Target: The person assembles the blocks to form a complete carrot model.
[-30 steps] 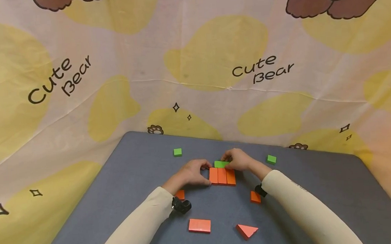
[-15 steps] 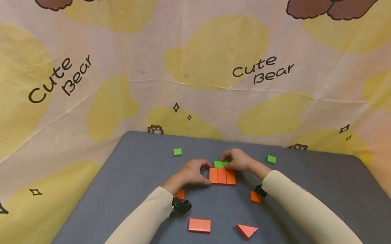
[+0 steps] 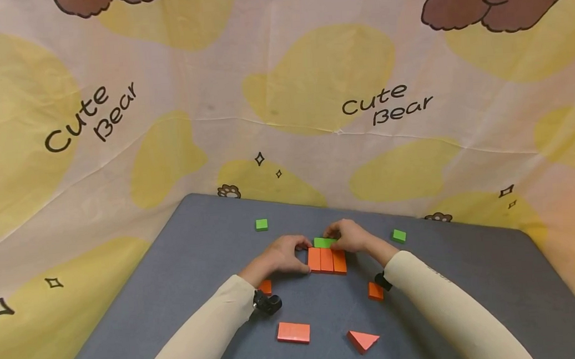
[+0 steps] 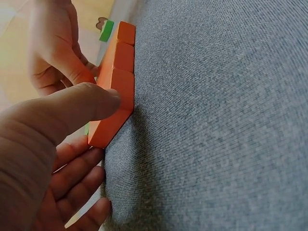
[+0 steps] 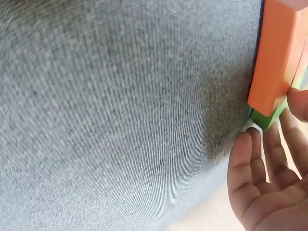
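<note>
Three orange blocks (image 3: 326, 260) stand side by side in a row on the grey table, with a green block (image 3: 323, 242) lying along their far ends. My left hand (image 3: 287, 253) holds the leftmost orange block (image 4: 126, 89): the thumb presses its near end and the fingers reach its far end. At the back right, my right hand (image 3: 350, 235) pinches the green block, fingers behind it and thumb near the seam with the orange blocks. Part of the green block's right side is hidden by that hand in the head view.
Small green blocks lie back left (image 3: 262, 224) and at right (image 3: 399, 235). An orange block (image 3: 375, 291) sits by the right wrist, another orange block (image 3: 265, 287) partly behind the left wrist. Nearer are a pink rectangular block (image 3: 294, 332) and a pink triangular block (image 3: 363, 340). A printed curtain (image 3: 316, 161) stands behind.
The green block has shifted very slightly to the left against the orange row. Both hands stay almost still.
</note>
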Demonstrator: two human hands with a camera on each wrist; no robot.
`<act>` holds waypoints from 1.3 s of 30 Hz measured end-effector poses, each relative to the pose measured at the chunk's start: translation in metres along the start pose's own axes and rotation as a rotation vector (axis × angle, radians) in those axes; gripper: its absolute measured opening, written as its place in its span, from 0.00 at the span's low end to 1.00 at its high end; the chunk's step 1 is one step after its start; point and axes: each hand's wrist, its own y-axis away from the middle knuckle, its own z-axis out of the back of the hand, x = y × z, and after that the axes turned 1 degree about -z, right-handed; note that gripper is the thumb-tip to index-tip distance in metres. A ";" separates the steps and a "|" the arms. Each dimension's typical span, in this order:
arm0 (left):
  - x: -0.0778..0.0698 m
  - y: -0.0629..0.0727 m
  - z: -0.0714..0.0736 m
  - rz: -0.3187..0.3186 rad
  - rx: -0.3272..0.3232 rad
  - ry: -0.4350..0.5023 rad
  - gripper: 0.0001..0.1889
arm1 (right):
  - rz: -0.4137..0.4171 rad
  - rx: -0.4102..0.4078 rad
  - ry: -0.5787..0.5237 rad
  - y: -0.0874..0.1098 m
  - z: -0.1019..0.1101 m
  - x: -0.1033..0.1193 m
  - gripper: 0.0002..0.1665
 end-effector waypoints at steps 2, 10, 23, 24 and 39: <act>0.000 0.000 0.000 -0.006 0.001 0.007 0.27 | -0.010 0.003 -0.014 0.002 0.002 0.000 0.16; -0.001 0.000 0.001 -0.007 -0.001 0.023 0.27 | -0.048 -0.012 -0.061 0.012 0.017 -0.005 0.19; 0.001 0.000 0.001 -0.013 -0.003 0.019 0.27 | -0.041 -0.085 -0.081 0.036 0.048 -0.038 0.20; 0.001 0.000 0.001 -0.013 -0.003 0.019 0.27 | -0.051 -0.091 -0.072 0.038 0.050 -0.042 0.20; 0.001 0.002 0.001 -0.012 0.003 0.034 0.28 | -0.108 -0.147 0.032 0.069 0.069 -0.090 0.20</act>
